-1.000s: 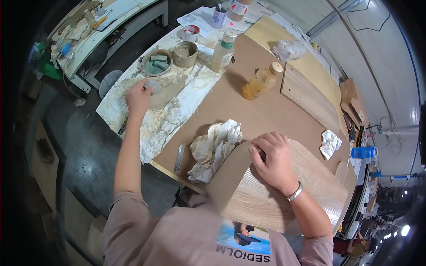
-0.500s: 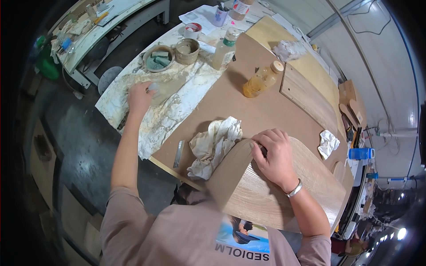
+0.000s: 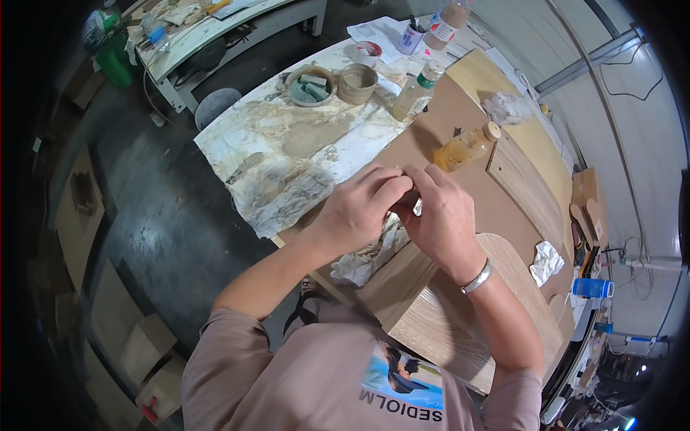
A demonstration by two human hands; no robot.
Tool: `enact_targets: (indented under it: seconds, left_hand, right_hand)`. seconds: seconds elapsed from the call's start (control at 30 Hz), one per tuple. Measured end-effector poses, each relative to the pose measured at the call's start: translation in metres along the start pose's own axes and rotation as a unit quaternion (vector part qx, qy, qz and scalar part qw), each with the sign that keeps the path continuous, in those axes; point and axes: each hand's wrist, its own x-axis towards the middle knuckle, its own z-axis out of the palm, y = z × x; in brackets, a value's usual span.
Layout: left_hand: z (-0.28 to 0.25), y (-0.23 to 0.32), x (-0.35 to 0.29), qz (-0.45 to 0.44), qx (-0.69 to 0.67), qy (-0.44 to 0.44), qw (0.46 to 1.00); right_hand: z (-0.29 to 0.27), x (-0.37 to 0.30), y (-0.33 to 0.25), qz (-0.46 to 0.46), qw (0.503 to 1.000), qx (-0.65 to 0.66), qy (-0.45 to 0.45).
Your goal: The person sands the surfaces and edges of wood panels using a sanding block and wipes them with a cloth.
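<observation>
My left hand (image 3: 361, 210) and my right hand (image 3: 444, 217) meet above the table, fingertips almost touching. Both have closed, pinching fingers; whatever they hold between them is mostly hidden, and I cannot name it. Under my right wrist lies a curved wood-grain piece (image 3: 460, 316), propped at the table's near edge against my body. A crumpled whitish rag (image 3: 352, 267) shows partly below my hands. To the left, a stained white sheet (image 3: 255, 190) carries a patch of grey-brown paste (image 3: 313, 136).
Behind the sheet stand a bowl with green pieces (image 3: 293, 93), a tan round tub (image 3: 358, 85) and a clear bottle (image 3: 417, 93). An amber-liquid bottle (image 3: 463, 147) is near a flat wood-grain board (image 3: 528, 179). Crumpled white paper (image 3: 546, 263) lies at the right.
My left hand has left the paste-covered sheet and come right to my right hand. My right hand has lifted off the curved wood-grain piece. The view has shifted.
</observation>
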Motion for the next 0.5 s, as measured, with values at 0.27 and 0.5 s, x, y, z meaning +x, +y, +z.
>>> enact_targets:
  seconds: [0.27, 0.5]
  left_hand:
    - [-0.127, -0.152, -0.123, -0.364, 0.415, -0.016, 0.834]
    - [-0.129, -0.167, -0.143, -0.387, 0.409, -0.068, 0.824]
  right_hand:
    - [0.002, -0.022, 0.021, 0.196, 0.928, 0.315, 0.043]
    - [0.004, -0.027, 0.034, 0.265, 0.854, 0.44, 0.083]
